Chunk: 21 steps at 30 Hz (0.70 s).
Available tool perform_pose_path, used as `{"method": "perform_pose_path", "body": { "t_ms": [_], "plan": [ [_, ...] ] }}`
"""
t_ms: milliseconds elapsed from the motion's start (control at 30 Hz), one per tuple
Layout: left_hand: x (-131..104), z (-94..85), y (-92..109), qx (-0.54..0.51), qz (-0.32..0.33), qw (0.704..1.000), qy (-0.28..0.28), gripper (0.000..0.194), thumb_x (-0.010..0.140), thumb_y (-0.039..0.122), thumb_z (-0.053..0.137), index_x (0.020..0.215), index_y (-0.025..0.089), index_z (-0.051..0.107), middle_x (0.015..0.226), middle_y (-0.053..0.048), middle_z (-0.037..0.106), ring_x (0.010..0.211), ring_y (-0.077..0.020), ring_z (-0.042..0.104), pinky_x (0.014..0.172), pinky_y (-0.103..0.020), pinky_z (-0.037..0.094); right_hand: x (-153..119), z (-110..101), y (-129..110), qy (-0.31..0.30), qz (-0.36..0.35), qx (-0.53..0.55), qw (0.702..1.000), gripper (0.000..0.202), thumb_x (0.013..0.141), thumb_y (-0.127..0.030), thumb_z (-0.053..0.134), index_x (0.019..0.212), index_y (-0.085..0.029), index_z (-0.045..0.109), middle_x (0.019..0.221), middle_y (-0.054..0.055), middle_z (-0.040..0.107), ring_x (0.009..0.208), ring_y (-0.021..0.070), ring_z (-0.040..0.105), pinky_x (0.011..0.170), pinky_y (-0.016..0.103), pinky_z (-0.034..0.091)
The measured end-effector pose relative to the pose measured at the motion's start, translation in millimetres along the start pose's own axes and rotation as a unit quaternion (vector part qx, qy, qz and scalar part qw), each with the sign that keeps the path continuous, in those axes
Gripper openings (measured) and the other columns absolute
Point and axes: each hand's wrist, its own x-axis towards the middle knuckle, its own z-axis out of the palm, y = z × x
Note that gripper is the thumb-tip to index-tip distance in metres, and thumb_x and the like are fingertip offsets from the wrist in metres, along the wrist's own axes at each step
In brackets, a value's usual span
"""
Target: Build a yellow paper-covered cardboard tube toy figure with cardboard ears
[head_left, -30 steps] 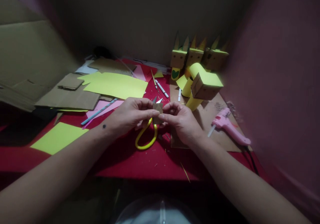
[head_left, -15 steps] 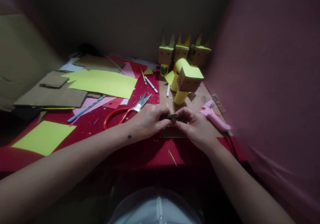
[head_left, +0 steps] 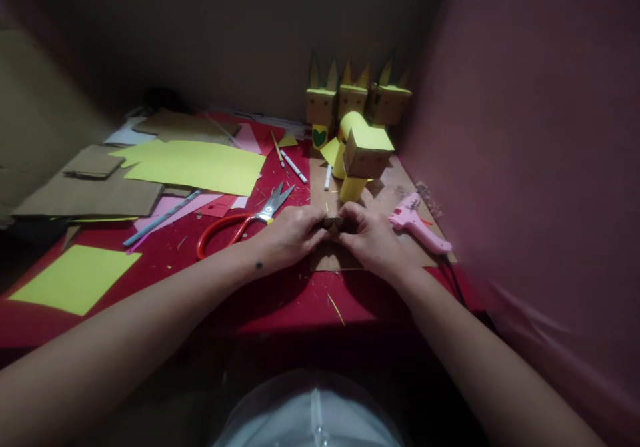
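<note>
A small dark brown cardboard piece is pinched between the fingertips of both hands, over the near part of a brown cardboard sheet. My left hand holds its left end and my right hand its right end. Just beyond them stands a yellow paper figure with a box-shaped head. Red-handled scissors lie with open blades beside my left hand. To the right of my right hand is a pink glue gun.
Three box-headed figures with pointed ears stand at the back. Yellow paper, cardboard and a blue striped stick lie on the left of the red table. A yellow sheet lies at the near left.
The whole view has shifted slightly, so the table items appear a little further left. Both hands still hold the small piece, which now shows a little more of its face.
</note>
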Motion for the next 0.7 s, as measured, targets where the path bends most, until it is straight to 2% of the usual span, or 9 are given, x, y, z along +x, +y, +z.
{"method": "perform_pose_path", "body": {
  "t_ms": [300, 367, 433, 500, 567, 633, 700],
  "plan": [
    [0, 0.0, -1, -0.028, 0.009, 1.0, -0.002, 0.01, 0.085, 0.018, 0.058, 0.085, 0.017, 0.067, 0.077, -0.003, 0.068, 0.071, -0.0158, 0.06, 0.065, -0.027, 0.043, -2, 1, 3, -0.005, -0.021, -0.002, 1.0, 0.012, 0.074, -0.012, 0.061, 0.074, -0.021, 0.055, 0.069, -0.003, 0.054, 0.066, 0.0149, 0.05, 0.063, 0.029, 0.038],
    [-1, -0.9, 0, -0.033, 0.012, 0.999, 0.006, 0.01, 0.083, 0.018, 0.058, 0.081, 0.017, 0.068, 0.074, -0.003, 0.067, 0.068, -0.0149, 0.059, 0.064, -0.027, 0.042, -2, 0, 3, -0.005, -0.024, 0.021, 0.999, 0.012, 0.072, -0.011, 0.061, 0.073, -0.022, 0.055, 0.068, -0.003, 0.055, 0.066, 0.0144, 0.05, 0.062, 0.029, 0.039],
    [-2, -3.0, 2, -0.085, -0.011, 0.996, -0.01, 0.011, 0.082, 0.021, 0.06, 0.079, 0.016, 0.069, 0.07, -0.002, 0.065, 0.065, -0.0143, 0.057, 0.06, -0.026, 0.041, -1, -1, 3, -0.021, 0.008, 0.093, 0.995, 0.015, 0.067, -0.012, 0.064, 0.072, -0.022, 0.054, 0.066, -0.004, 0.056, 0.064, 0.0134, 0.051, 0.058, 0.026, 0.04],
    [-3, -6.2, 5, -0.191, -0.073, 0.977, -0.061, 0.013, 0.08, 0.026, 0.063, 0.079, 0.016, 0.071, 0.067, -0.002, 0.065, 0.058, -0.0129, 0.055, 0.053, -0.025, 0.038, 1, -4, 1, -0.064, 0.077, 0.198, 0.975, 0.023, 0.06, -0.014, 0.07, 0.072, -0.022, 0.053, 0.061, -0.005, 0.057, 0.056, 0.012, 0.052, 0.05, 0.024, 0.039],
    [-3, -10.4, 8, -0.293, -0.148, 0.939, -0.108, 0.013, 0.076, 0.027, 0.068, 0.074, 0.015, 0.071, 0.06, -0.001, 0.062, 0.047, -0.0096, 0.047, 0.044, -0.023, 0.03, 3, -6, -1, -0.107, 0.145, 0.282, 0.942, 0.031, 0.052, -0.013, 0.075, 0.072, -0.022, 0.053, 0.054, -0.007, 0.057, 0.044, 0.01, 0.05, 0.041, 0.021, 0.036],
    [-3, -14.9, 11, -0.347, -0.202, 0.907, -0.123, 0.01, 0.071, 0.024, 0.071, 0.066, 0.015, 0.069, 0.05, 0.002, 0.053, 0.04, -0.0065, 0.036, 0.04, -0.022, 0.021, 4, -5, -3, -0.128, 0.182, 0.328, 0.918, 0.034, 0.048, -0.01, 0.076, 0.071, -0.021, 0.054, 0.048, -0.009, 0.056, 0.037, 0.0082, 0.046, 0.036, 0.019, 0.031],
    [-3, -18.8, 14, -0.373, -0.233, 0.89, -0.117, 0.012, 0.068, 0.02, 0.071, 0.058, 0.016, 0.066, 0.042, 0.004, 0.045, 0.036, -0.0056, 0.031, 0.037, -0.021, 0.016, 5, -2, -4, -0.13, 0.2, 0.367, 0.899, 0.033, 0.047, -0.008, 0.075, 0.069, -0.021, 0.054, 0.045, -0.009, 0.056, 0.034, 0.0068, 0.043, 0.033, 0.018, 0.028]
  ]
}}
